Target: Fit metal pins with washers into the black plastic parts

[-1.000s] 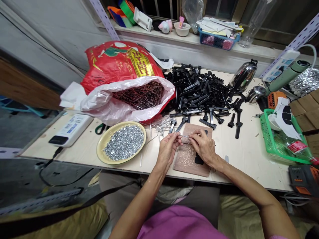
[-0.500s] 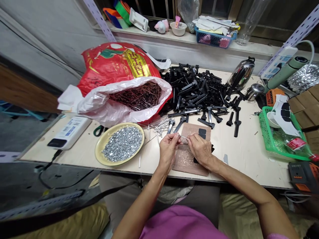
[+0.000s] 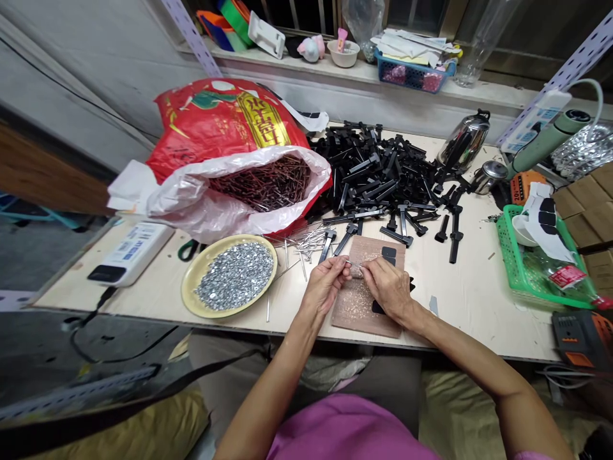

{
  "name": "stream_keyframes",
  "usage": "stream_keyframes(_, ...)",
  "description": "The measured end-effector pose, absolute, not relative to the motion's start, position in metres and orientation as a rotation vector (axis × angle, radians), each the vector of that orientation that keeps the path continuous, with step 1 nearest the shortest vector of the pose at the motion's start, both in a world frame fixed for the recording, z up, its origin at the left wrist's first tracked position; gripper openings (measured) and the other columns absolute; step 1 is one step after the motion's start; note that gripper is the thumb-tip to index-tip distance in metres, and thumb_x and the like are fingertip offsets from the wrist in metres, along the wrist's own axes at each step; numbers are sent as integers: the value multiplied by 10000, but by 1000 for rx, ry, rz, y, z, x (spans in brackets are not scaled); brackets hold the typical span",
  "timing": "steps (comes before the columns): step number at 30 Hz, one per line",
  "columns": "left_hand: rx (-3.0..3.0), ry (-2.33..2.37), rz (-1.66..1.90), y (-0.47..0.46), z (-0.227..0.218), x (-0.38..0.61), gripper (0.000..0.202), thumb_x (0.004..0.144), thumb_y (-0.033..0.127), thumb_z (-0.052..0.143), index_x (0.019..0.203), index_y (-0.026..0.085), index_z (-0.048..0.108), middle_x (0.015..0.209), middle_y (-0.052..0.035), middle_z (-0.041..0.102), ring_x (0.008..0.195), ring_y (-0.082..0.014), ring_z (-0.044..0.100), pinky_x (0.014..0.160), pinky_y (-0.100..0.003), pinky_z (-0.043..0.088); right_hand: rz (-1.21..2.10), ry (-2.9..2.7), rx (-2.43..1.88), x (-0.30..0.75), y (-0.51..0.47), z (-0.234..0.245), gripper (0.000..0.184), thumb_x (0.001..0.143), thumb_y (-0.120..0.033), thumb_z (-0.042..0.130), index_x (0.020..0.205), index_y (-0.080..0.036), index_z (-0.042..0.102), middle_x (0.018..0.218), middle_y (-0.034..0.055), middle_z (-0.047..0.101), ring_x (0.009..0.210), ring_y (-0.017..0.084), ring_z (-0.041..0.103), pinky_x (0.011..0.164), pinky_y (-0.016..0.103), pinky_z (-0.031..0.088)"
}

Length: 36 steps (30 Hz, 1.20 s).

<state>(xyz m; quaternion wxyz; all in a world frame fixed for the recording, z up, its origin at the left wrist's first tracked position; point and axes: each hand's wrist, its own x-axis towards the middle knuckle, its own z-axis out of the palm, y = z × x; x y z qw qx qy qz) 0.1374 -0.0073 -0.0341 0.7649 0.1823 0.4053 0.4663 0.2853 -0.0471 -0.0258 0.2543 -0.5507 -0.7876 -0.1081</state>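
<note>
Left hand grip pinched shut on a thin metal pin, which sits level just above a wooden board. Pin should be light, stiff, slippery — best held near its end. Right hand grip pinched just beside it — can't tell if it has hold.

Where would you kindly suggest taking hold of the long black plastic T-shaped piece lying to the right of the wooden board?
The black plastic piece is probably best pinched across its narrow stem from above, coming from the near side with the right hand. The lower stem is slim and lies apart from the black pile, leaving room for fingers.
</note>
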Motion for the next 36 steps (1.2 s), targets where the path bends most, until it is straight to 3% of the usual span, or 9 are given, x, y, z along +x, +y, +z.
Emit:
stream_keyframes(6,661,1008,1092,-12,-36,136,374,527,401,842,675,138,623,527,6,632,486,-101,586,532,-222,485,-450,-2197,-1464,285,-47,-19,219,954,-166,447,829,-196,624,712,2,631,655,121,531,606,250,313)
stream_keyframes(15,732,1029,1117,-20,-34,145,405,561,465,799,694,140,598,500,27,616,457,-92,565,512,-216,458,-540,-2193,-1426,286,-46,-24,245,957,-161,448,768,-188,602,668,2,597,632,114,498,600,255,292)
stream_keyframes(19,734,1052,1144,-19,-34,145,423,541,477,805,693,142,597,508,27,626,472,-90,576,537,-218,475,-333,-2212,-1542,287,-45,-24,303,981,-243,408,755,-183,601,692,15,604,629,110,526,552,242,296)
stream_keyframes(22,785,1070,1167,-17,-33,144,417,548,475,802,699,143,598,514,31,623,497,-88,584,557,-214,484,-115,-2207,-1604,286,-44,-23,258,980,-290,413,857,-185,614,767,16,632,644,106,552,510,227,297)
stream_keyframes(25,839,1092,1179,-16,-32,142,401,570,470,788,705,148,592,520,35,614,503,-93,583,543,-218,487,-183,-2216,-1562,286,-43,-22,224,978,-252,415,902,-191,616,793,20,646,687,115,563,567,228,325)
stream_keyframes(30,908,1131,1170,-17,-33,142,360,617,455,752,727,156,584,521,45,589,510,-112,591,529,-238,501,-424,-2288,-1445,285,-42,-24,296,977,-161,381,789,-189,608,674,15,614,663,129,536,606,270,297)
stream_keyframes(36,935,1139,1159,-19,-36,141,317,654,440,720,725,158,593,501,53,574,475,-101,564,519,-232,495,-82,-2276,-1524,287,-40,-29,314,991,-240,364,799,-187,608,719,19,633,658,116,563,579,239,326)
